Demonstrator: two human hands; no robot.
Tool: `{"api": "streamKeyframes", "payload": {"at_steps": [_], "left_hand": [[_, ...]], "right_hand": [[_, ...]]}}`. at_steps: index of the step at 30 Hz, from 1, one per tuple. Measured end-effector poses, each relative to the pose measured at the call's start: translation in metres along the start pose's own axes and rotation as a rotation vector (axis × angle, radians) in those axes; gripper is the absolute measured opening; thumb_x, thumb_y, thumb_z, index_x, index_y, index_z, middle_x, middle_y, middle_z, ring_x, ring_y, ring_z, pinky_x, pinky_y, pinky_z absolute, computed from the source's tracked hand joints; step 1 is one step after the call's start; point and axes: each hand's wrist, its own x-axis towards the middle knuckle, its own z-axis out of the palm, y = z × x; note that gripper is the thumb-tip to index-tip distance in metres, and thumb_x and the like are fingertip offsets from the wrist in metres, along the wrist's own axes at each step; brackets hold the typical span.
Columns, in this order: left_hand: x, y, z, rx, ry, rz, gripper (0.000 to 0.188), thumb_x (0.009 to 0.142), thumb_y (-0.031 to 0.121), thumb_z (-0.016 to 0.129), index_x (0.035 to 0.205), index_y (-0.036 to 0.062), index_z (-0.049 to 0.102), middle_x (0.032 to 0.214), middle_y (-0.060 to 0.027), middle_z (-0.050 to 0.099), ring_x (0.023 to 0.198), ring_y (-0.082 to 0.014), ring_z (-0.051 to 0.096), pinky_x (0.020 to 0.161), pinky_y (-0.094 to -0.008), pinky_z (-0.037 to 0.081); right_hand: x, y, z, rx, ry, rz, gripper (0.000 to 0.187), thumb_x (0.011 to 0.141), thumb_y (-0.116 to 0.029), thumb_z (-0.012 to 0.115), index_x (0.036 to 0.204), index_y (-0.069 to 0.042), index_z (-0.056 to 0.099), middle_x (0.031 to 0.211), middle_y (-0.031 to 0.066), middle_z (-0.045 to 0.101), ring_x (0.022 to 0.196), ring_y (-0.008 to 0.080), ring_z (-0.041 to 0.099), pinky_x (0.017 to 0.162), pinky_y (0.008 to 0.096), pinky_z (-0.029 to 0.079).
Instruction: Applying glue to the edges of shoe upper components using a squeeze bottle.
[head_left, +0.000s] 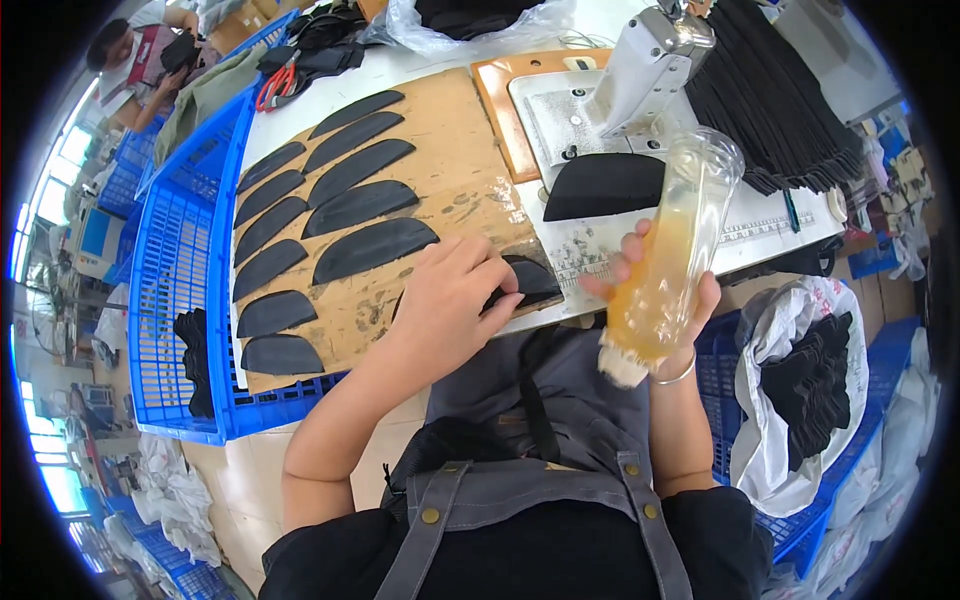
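My right hand [660, 290] is wrapped round a clear plastic bottle [672, 255], partly filled with yellowish liquid. The bottle is tilted, its pale cap pointing down toward me. Near the board's front edge, my left hand [455, 295] has its fingers curled at a black half-moon piece [528, 282], which it partly covers. Whether the fingertips grip that piece is hidden. Several more black half-moon pieces [375, 250] lie in two columns on the brown, stained board [465, 165]. Another black piece [605, 187] rests by the sewing machine, behind the bottle.
A white sewing machine [640, 80] stands at the back. Right of it lies a stack of black strips [765, 100]. Red-handled scissors [278, 85] sit far left. Blue crates [185, 250] flank the table; a white sack [800, 390] is at right. A person [150, 60] works far left.
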Motion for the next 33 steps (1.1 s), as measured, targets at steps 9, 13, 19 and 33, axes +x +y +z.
{"api": "streamKeyframes", "payload": {"at_steps": [9, 13, 19, 33], "left_hand": [[0.001, -0.005, 0.001, -0.058, 0.041, -0.065, 0.014, 0.067, 0.008, 0.065, 0.071, 0.0050, 0.052, 0.077, -0.0083, 0.050, 0.077, -0.0275, 0.050, 0.070, -0.0353, 0.040], [-0.001, -0.005, -0.009, -0.103, 0.077, -0.157, 0.015, 0.068, 0.009, 0.066, 0.070, 0.0045, 0.052, 0.075, -0.0081, 0.050, 0.077, -0.0262, 0.050, 0.067, -0.0335, 0.041], [-0.020, -0.029, -0.050, -0.571, 0.146, -0.577, 0.016, 0.071, 0.010, 0.071, 0.071, 0.0005, 0.058, 0.071, 0.0024, 0.052, 0.058, -0.0035, 0.040, 0.052, -0.0197, 0.034], [0.076, -0.094, -0.111, -0.004, 0.713, -0.411, 0.024, 0.071, 0.023, 0.069, 0.076, 0.0000, 0.068, 0.074, -0.0082, 0.064, 0.069, -0.0133, 0.057, 0.063, -0.0276, 0.044]], "right_hand": [[-0.004, 0.016, 0.026, -0.181, 0.014, 0.096, 0.075, 0.073, -0.057, 0.057, 0.123, -0.005, 0.036, 0.097, 0.0064, 0.048, 0.091, 0.0198, 0.055, 0.094, 0.0584, 0.039], [-0.007, 0.015, 0.016, -0.001, 0.070, 0.083, 0.072, 0.072, -0.045, 0.061, 0.127, -0.006, 0.036, 0.105, 0.0113, 0.050, 0.098, 0.0261, 0.056, 0.097, 0.0555, 0.036], [-0.003, 0.014, 0.016, -0.014, 0.029, 0.116, 0.072, 0.072, -0.045, 0.061, 0.126, -0.006, 0.037, 0.104, 0.0105, 0.051, 0.097, 0.0248, 0.056, 0.096, 0.0552, 0.038], [0.006, 0.015, -0.002, 0.023, -0.042, 0.129, 0.070, 0.077, -0.052, 0.057, 0.125, -0.007, 0.035, 0.101, 0.0070, 0.045, 0.094, 0.0201, 0.052, 0.093, 0.0586, 0.040]]}}
